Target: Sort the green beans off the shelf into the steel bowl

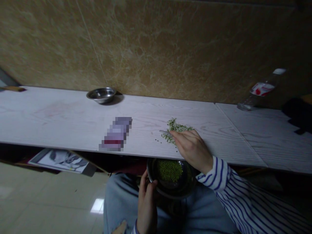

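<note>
Right hand low over the near edge of the tabletop, fingers bent and closed on a small metal utensil, its exact kind hidden under the grip, its tip pointing left into the green grains. Grains in a loose, uneven scatter on the bare wood-grain surface, right under and just beyond the fingers, a few stray specks off to the left.

Left hand clasping the rim of a dark bowl, fingers wrapped over the edge, bowl held above the lap just past the near edge of the tabletop. Inside, a mound of the same green grains. Below, blue jeans; on the right arm, a blue-and-white striped sleeve.

Near the far edge of the tabletop, a steel bowl. Left of the grains, a flat packet, too blurred to read. Toward the far right corner, a tilted plastic bottle with a red-and-white label. At the right end, a dark cloth.
</note>
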The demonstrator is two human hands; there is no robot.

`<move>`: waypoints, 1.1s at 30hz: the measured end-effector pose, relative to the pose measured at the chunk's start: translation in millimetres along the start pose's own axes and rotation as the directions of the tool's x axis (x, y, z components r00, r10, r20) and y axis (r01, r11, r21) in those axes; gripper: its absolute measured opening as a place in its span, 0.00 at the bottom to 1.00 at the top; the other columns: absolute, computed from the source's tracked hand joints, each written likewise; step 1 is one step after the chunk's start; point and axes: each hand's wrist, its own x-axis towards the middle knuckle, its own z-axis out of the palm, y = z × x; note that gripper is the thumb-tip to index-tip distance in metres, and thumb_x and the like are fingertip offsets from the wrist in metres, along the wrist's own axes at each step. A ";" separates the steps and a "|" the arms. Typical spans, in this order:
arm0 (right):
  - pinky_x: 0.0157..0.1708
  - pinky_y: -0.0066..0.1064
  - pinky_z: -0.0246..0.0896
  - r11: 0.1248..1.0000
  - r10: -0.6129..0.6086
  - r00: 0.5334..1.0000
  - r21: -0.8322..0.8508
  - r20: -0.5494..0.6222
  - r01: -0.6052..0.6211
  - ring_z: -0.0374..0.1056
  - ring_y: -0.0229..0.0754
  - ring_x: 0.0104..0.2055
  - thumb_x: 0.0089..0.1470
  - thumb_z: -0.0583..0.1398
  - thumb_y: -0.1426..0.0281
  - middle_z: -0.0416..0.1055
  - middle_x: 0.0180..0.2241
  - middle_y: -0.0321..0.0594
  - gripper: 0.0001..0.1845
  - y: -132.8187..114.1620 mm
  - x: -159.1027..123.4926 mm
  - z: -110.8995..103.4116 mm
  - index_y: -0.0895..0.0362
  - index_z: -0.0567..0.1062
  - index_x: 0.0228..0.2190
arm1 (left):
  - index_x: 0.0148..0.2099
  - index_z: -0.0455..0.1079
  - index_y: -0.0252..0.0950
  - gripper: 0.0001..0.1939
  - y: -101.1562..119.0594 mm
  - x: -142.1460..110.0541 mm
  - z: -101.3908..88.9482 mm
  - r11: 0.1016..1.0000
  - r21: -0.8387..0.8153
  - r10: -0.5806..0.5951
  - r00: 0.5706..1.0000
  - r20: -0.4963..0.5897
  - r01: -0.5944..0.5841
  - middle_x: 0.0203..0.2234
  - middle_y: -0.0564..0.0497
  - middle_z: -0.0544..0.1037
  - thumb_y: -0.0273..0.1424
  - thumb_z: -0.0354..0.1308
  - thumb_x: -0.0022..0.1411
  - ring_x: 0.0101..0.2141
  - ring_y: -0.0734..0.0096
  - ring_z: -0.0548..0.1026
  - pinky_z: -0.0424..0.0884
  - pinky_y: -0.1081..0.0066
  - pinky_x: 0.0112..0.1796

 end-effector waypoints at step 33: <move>0.46 0.38 0.57 0.898 -0.408 0.881 0.282 0.240 0.338 0.76 0.42 0.44 0.64 0.55 0.79 0.82 0.41 0.44 0.11 13.5 18.8 -2.3 0.58 0.76 0.43 | 0.58 0.71 0.41 0.26 3.1 1.3 -5.4 0.999 -0.042 0.018 1.000 -0.004 -0.019 0.56 0.43 0.76 0.38 0.64 0.57 0.54 0.52 0.75 0.74 0.58 0.48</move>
